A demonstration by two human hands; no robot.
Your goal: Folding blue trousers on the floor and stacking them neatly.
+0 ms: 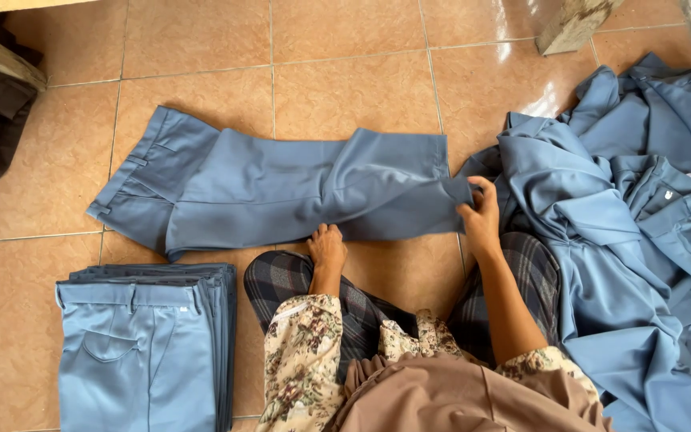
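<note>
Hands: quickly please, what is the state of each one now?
Left hand: open, pressing flat on the blue trousers.
Right hand: closed, pinching the trousers' leg end.

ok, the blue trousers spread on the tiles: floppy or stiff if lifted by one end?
Likely floppy: the trousers wrinkle and bunch where the left hand presses them. The leg end probably droops unsupported, since it folds over in the right hand. They may slide easily when pushed, because the floor tiles look glossy.
</note>
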